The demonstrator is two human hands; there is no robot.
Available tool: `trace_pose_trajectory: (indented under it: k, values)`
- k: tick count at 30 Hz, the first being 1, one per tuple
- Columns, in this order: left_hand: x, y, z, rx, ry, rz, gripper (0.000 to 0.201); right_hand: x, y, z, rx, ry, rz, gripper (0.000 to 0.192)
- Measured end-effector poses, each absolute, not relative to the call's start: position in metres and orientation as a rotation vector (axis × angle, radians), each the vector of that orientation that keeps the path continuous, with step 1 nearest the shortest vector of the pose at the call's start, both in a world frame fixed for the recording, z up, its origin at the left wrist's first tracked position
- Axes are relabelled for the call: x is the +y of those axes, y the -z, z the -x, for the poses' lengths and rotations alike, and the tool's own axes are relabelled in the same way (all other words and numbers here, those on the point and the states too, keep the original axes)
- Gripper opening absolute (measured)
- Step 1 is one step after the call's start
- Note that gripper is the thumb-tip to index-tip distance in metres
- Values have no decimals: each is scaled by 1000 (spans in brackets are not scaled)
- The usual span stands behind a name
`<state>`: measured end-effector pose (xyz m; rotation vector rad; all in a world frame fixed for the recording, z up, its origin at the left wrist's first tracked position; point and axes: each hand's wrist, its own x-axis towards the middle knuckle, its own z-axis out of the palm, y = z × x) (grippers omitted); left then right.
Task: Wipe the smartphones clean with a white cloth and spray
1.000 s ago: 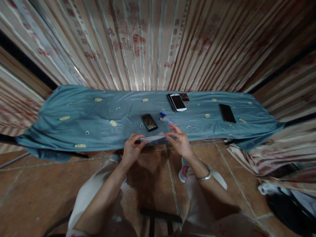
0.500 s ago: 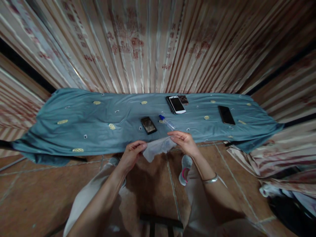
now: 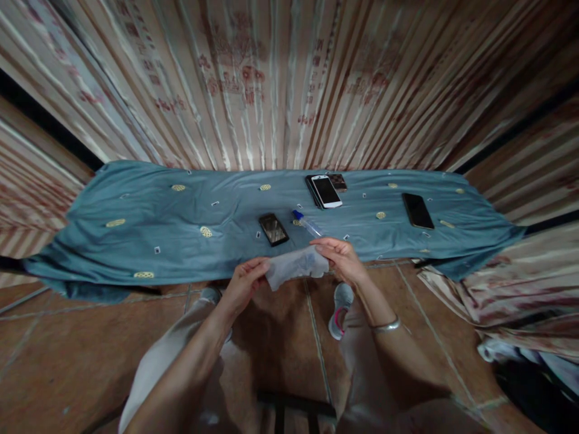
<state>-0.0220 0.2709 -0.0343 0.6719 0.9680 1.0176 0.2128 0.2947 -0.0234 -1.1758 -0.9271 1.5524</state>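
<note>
Seen from the head camera, a person's left hand (image 3: pixel 248 279) pinches the 9 o'clock end of a thin white wipe (image 3: pixel 294 267), the right hand's (image 3: pixel 344 260) narrow grip holding its 3 o'clock end, by the 6 o'clock edge of a blue-draped tabletop (image 3: pixel 235 235). From the wipe, I see a dark phone (image 3: pixel 274 229) at 11 o'clock, a white phone (image 3: pixel 326 191) at 1.

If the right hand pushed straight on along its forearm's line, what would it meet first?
Apart from the white sheet the right hand holds, probably the blue-topped bottle; depth is unclear.
</note>
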Motion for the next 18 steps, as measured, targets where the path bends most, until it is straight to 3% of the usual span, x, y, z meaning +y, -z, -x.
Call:
trace_pose_trajectory:
  k: [7, 18]
  values:
    - [269, 33, 25, 912, -1035, -618, 56, 297, 24, -215, -884, -1548, 1157, 32]
    - [273, 39, 30, 1108, -1220, -839, 24, 295, 23, -210, -893, -1547, 1120, 31]
